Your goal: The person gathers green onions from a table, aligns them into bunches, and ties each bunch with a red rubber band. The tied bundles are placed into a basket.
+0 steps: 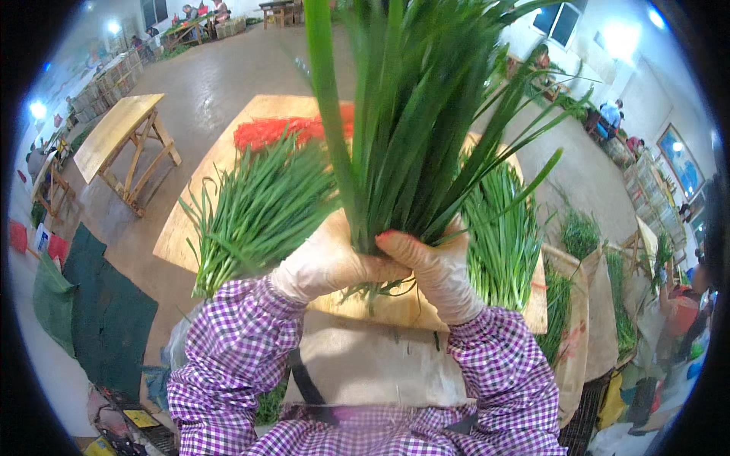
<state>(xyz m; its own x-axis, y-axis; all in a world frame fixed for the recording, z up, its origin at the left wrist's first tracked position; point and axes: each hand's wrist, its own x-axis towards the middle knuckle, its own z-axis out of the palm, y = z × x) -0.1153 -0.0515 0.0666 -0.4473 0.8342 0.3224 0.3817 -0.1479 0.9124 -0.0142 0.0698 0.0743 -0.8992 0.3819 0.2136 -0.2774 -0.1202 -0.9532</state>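
Both of my hands, in thin pale gloves, grip one thick bunch of green garlic chives (410, 131) around its lower end. My left hand (331, 259) wraps it from the left and my right hand (439, 265) from the right, thumbs near each other in front. The bunch stands upright above the wooden table (182, 228), its leaves fanning out and slightly blurred. A pile of chives (262, 211) lies on the table to the left, another pile of chives (502, 239) to the right. Red ties (279, 131) lie in a heap at the far side.
Another wooden table (120, 137) stands to the left on the wet floor. Sacks (570, 336) holding more greens are close on my right. A dark green cloth (108, 313) hangs at the left. Other people (610, 117) sit at work along the walls.
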